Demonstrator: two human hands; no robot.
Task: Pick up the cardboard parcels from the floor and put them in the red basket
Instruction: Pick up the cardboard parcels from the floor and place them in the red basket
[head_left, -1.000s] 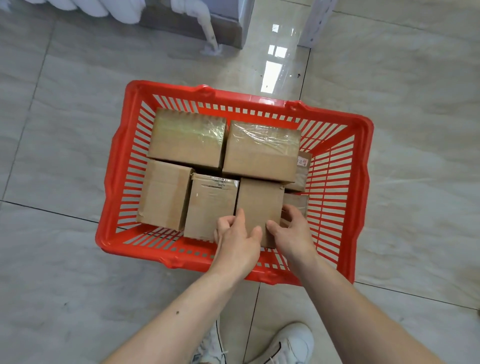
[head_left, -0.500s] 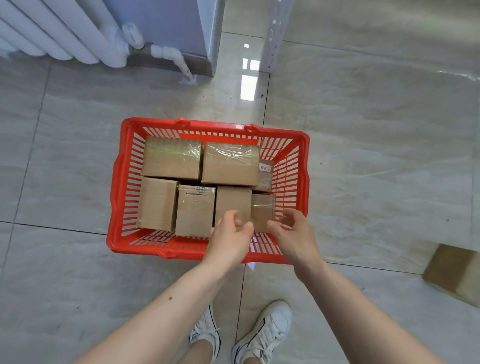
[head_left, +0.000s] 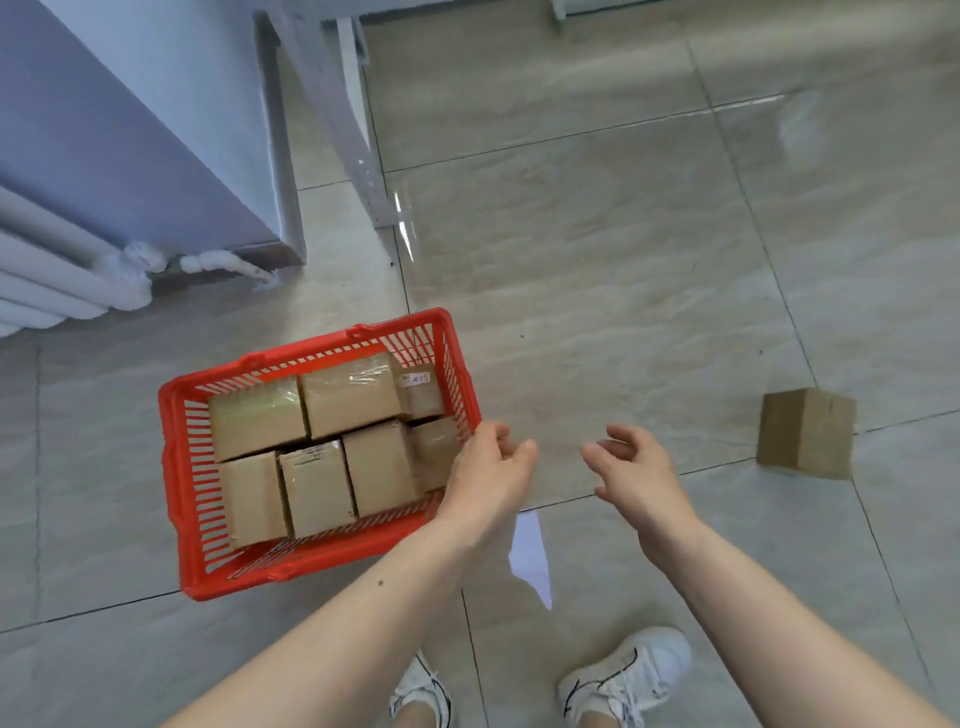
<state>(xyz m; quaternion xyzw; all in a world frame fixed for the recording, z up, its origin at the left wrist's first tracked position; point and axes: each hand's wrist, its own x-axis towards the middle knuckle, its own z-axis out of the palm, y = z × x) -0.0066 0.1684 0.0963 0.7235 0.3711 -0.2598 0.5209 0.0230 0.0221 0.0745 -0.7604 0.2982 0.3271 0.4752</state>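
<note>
1. I see the red basket (head_left: 176, 467) on the floor (head_left: 597, 286), packed with cardboard parcels (head_left: 317, 488).
2. My left hand (head_left: 485, 475) and right hand (head_left: 636, 470) hover loosely open, holding nothing.
3. One loose parcel (head_left: 805, 434) sits on the floor, far right.

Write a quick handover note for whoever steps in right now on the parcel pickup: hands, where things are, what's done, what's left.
Left hand: empty, fingers loosely curled, by the right rim of the red basket.
Right hand: empty, fingers relaxed, over bare floor between the basket and the loose parcel.
Done: seven cardboard parcels in the basket show, packed side by side.
Left: one cardboard parcel sits on the tiles to the right of the hands. Pick it up and put it in the basket. Little free space is left, so it may have to go on top.
</note>
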